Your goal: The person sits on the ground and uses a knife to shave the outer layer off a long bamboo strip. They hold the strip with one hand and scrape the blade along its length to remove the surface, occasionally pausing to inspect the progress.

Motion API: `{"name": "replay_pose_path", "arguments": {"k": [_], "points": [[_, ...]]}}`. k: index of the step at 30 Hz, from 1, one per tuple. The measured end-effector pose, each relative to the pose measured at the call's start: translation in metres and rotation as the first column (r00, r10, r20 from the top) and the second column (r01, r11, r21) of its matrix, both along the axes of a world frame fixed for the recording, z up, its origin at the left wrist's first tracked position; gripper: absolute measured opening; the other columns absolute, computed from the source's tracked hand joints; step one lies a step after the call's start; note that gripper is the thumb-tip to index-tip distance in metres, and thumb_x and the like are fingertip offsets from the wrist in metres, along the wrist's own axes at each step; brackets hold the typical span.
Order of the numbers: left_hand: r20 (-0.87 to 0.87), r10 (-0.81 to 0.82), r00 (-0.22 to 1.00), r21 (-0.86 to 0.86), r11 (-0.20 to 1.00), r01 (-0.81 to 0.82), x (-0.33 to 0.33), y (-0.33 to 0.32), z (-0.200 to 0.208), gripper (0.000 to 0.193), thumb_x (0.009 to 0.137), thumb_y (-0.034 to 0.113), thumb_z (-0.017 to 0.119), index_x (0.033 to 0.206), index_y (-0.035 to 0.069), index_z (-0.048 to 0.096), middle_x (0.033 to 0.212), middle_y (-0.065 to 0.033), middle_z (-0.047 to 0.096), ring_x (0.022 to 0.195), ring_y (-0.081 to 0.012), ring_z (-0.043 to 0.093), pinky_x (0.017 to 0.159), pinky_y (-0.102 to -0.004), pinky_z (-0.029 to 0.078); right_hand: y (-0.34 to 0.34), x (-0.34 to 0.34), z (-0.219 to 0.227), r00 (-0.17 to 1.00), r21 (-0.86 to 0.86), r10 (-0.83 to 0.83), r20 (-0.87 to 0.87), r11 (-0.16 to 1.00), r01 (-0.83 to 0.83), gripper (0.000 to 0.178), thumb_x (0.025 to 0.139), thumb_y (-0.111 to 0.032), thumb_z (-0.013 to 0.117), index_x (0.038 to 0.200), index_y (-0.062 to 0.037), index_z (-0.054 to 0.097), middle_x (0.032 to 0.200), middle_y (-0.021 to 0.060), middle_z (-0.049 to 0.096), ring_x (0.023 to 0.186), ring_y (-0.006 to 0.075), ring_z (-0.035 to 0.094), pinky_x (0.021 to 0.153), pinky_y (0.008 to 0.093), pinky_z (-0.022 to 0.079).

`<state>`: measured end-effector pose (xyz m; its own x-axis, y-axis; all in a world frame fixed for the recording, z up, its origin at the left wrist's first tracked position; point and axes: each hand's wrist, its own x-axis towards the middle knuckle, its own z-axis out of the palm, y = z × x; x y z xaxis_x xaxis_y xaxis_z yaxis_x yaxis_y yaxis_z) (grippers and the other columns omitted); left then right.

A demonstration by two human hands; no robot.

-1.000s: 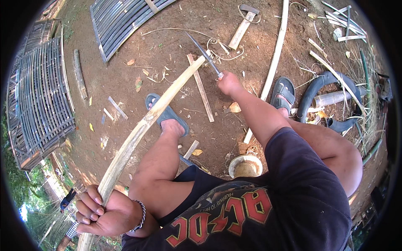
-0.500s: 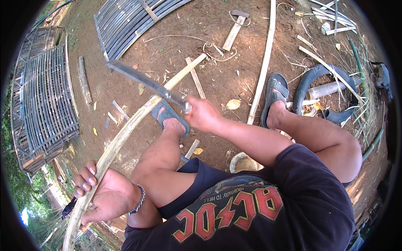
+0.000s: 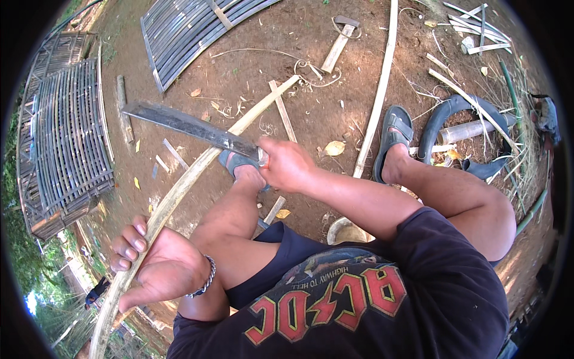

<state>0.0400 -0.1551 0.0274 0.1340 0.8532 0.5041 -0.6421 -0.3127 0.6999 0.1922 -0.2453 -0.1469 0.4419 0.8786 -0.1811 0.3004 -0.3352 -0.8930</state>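
- Bamboo strip, pale and long, slanted up the person's left side from the lower edge of the view to a far end over the dirt; from where I stood I could not tell whether that end rested on the ground
- Left hand had its fingers curled over the strip's lower part, thumb on the near side; how hard it pressed, I could not tell
- Right hand was closed round the handle of a long knife, its dark blade crossing over the strip partway along; the two hands were well apart
- Left sandal showed just past the blade near the handle, so a blade skidding off the strip could, I judged, have found the foot or shin
- Should the edge have snagged on a ridge and broken free, the sudden release might have sent it toward the left fingers
- Too slack a left hold could have let the strip roll under the blade
- Beneath the far end lay a wood slat; if the two touched, the strip might have rocked there
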Motion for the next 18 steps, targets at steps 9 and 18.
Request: {"name": "replay_pose_path", "arguments": {"k": [9, 18], "points": [[-0.003, 0.041, 0.999, -0.015, 0.999, -0.041, 0.002, -0.003, 0.001, 0.06, 0.067, 0.065, 0.077, 0.078, 0.009, 0.055, 0.073, -0.0015, 0.047, 0.073, -0.0169, 0.045, 0.074, -0.0327, 0.034, -0.003, 0.013, -0.01, 0.999, -0.107, 0.001, -0.04, 0.994, -0.005, 0.033, 0.079, -0.013, 0.064, 0.109, -0.0032, 0.056, 0.09, 0.0239, 0.066, 0.089, 0.0434, 0.064, 0.079, 0.0503, 0.052], [-0.003, 0.042, 0.999, -0.015, 0.999, -0.042, 0.004, -0.004, 0.002, 0.06, 0.066, 0.064, 0.078, 0.077, 0.01, 0.055, 0.073, -0.0011, 0.047, 0.073, -0.0167, 0.045, 0.074, -0.0329, 0.034, -0.009, 0.024, -0.037, 0.993, -0.151, -0.101, -0.063, 0.984, 0.091, 0.034, 0.079, -0.012, 0.063, 0.111, -0.004, 0.057, 0.091, 0.0249, 0.066, 0.091, 0.0424, 0.065, 0.079, 0.0489, 0.052]]}}
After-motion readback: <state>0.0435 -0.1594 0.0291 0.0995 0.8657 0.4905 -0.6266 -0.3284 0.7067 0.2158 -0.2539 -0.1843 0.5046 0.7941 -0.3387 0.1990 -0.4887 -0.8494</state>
